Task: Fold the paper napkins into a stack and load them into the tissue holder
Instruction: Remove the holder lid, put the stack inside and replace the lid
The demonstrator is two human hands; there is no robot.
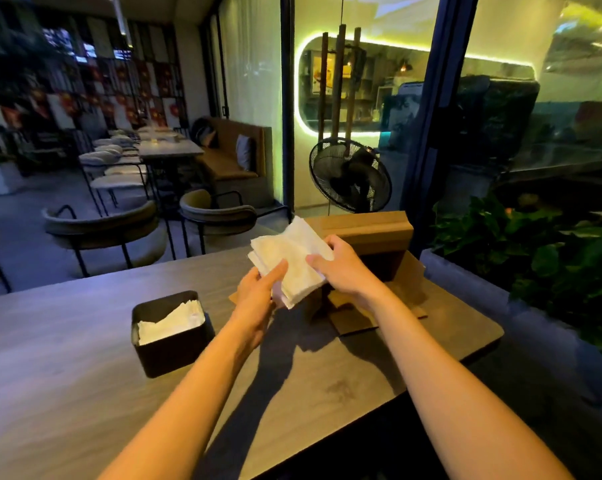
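Both grips pinch the napkins (294, 261), left hand (256, 296) below, right hand (344, 268) on top, above the surface (67, 358), probably to square them for the holder (169, 336), which is near, half full.

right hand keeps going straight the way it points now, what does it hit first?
The right hand points up-left and already grips the napkin stack. Beyond that, probably the left hand on the stack's other side; depth unclear.

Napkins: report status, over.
Both hands, left hand and right hand, gripping napkin stack above table. Tissue holder partly loaded. Path to holder clear.
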